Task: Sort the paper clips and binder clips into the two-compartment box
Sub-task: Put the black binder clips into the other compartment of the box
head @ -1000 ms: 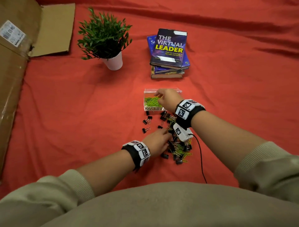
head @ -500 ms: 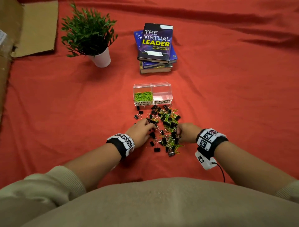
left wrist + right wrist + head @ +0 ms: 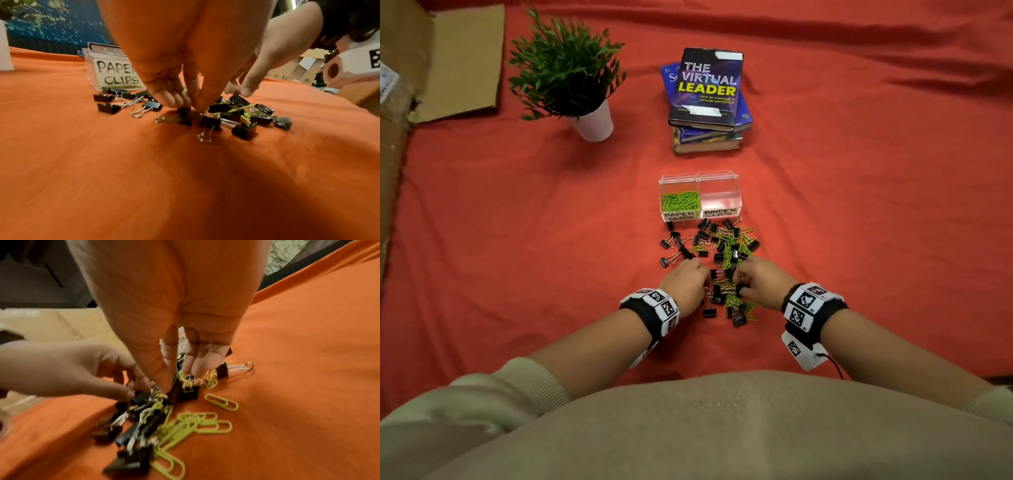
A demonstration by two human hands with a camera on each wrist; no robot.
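Observation:
The clear two-compartment box (image 3: 700, 177) stands on the red cloth. Its left half, labelled PAPER CLIPS (image 3: 119, 75), holds green paper clips (image 3: 681, 202). The right half, labelled BINDER CLIPS (image 3: 719, 213), looks empty. In front of it lies a mixed pile (image 3: 722, 246) of black binder clips (image 3: 209, 123) and green paper clips (image 3: 222, 402). My left hand (image 3: 702, 279) reaches into the pile's near left side, fingertips (image 3: 185, 101) pinched on a clip whose kind is hidden. My right hand (image 3: 740, 278) digs in beside it, thumb and fingers pinching green paper clips (image 3: 186, 381).
A stack of books (image 3: 707, 99) sits behind the box, and a potted plant (image 3: 571, 78) to its left. Flattened cardboard (image 3: 462, 58) lies at the far left. Red cloth (image 3: 859, 205) spreads bare to the right of the pile.
My right hand left the paper clip compartment, came back to the pile and now digs in next to the left hand. The left hand stayed in the pile.

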